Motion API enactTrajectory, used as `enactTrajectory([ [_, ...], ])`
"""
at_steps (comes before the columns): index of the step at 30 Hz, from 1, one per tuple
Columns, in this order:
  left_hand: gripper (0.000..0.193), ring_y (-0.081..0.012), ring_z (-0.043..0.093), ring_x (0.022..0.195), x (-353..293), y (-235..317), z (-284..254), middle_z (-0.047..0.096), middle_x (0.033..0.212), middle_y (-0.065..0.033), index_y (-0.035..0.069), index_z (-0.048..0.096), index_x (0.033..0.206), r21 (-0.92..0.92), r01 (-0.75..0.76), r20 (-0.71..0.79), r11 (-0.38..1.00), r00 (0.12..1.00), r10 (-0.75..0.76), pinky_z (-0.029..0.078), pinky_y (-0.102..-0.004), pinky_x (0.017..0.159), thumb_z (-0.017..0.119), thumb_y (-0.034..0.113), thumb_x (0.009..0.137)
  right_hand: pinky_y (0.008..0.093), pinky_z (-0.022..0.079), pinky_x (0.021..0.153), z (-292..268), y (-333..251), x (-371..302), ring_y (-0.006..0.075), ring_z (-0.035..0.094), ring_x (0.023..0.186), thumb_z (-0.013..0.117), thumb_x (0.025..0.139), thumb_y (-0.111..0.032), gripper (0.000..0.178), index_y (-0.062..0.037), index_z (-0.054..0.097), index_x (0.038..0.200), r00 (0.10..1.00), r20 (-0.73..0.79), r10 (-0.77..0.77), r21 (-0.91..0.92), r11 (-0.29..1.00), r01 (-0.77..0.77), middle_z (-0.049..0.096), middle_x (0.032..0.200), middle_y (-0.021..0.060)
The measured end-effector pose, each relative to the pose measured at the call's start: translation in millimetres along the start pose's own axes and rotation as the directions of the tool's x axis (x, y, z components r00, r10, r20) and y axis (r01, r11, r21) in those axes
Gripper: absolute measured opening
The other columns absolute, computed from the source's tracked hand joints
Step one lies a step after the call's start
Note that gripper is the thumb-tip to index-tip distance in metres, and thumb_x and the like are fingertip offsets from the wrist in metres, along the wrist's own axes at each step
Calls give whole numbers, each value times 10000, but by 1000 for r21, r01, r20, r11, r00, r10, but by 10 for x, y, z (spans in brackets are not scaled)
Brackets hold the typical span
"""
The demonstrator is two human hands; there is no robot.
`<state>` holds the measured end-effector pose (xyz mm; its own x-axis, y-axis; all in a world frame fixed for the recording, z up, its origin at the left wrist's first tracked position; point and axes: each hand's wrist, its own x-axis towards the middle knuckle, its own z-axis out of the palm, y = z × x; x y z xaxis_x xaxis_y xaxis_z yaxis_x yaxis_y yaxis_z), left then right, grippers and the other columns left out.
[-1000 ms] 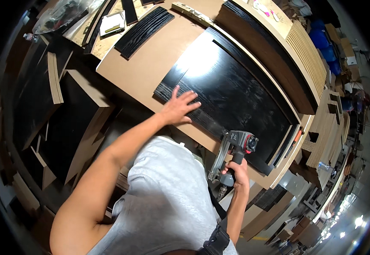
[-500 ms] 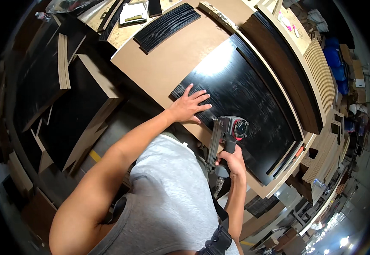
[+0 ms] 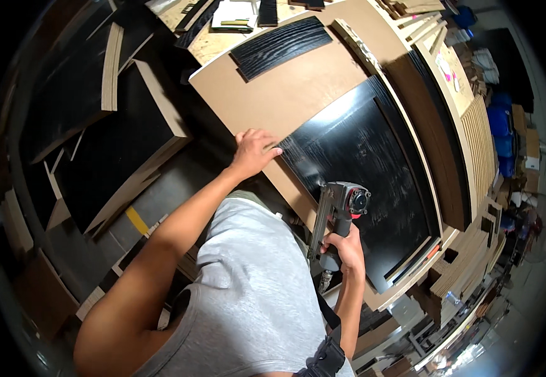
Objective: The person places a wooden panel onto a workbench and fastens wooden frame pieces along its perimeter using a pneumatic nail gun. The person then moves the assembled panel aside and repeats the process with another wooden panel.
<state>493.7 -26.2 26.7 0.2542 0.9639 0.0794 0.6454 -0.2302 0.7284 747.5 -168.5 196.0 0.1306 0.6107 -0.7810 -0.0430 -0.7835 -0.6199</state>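
Observation:
A glossy black wood-grain panel [image 3: 364,169] lies on a larger brown board [image 3: 235,94]. My right hand [image 3: 347,248] is wrapped round the handle of a pneumatic nail gun [image 3: 346,200], which has a grey and black body with red trim. Its nose sits over the panel's near edge, but I cannot tell whether it touches. At the panel's near left corner is my left hand [image 3: 254,152], over the brown board, thumb by the black edge. Its fingers are loosely bent, slightly blurred, with nothing seen in them.
A short black curved strip [image 3: 282,47] lies on the board's far part. Curved dark panels [image 3: 433,119] stand stacked to the right. Black boards with pale edges [image 3: 128,138] lean at the left. An orange-ended tool [image 3: 434,251] rests by the panel's right end.
My left hand has come off the black panel's face, moving left to its corner. The nail gun stays near the panel's near edge in my right hand. The whole view has shifted.

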Motion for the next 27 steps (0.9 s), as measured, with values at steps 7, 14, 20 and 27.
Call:
enactTrajectory([
  [7, 238, -178, 575, 1019, -11, -25, 104, 704, 971, -4, 127, 788, 976, -139, 95, -7, 986, 995, -97, 287, -379, 975, 741, 311, 833, 324, 507, 517, 357, -436, 393, 175, 574, 553, 592, 709, 88, 428, 51, 560, 1134, 990, 137, -31, -69, 997, 40, 582, 720, 83],
  [14, 273, -184, 550, 1054, 14, -20, 57, 696, 993, -4, 125, 789, 1020, -151, 154, 57, 977, 988, -147, 270, -386, 1000, 749, 306, 819, 323, 504, 514, 556, -668, 517, 172, 574, 548, 593, 709, 90, 407, 45, 566, 1113, 983, 180, -31, -124, 991, 54, 582, 706, 78],
  [20, 266, -189, 545, 1040, 37, -21, 45, 693, 1000, -3, 122, 791, 990, -142, 177, 81, 974, 983, -167, 274, -383, 994, 743, 321, 819, 323, 505, 507, 621, -769, 542, 171, 576, 534, 600, 704, 86, 318, 35, 567, 1016, 988, 156, 8, -201, 979, 24, 582, 696, 76],
  [27, 237, -211, 555, 1021, 20, -32, 62, 697, 984, -9, 139, 790, 970, -148, 136, 59, 980, 990, -128, 278, -422, 983, 735, 316, 822, 328, 492, 519, 687, -736, 527, 174, 569, 540, 609, 701, 60, 349, 21, 557, 1044, 985, 172, -8, -269, 962, 55, 559, 673, 74],
])
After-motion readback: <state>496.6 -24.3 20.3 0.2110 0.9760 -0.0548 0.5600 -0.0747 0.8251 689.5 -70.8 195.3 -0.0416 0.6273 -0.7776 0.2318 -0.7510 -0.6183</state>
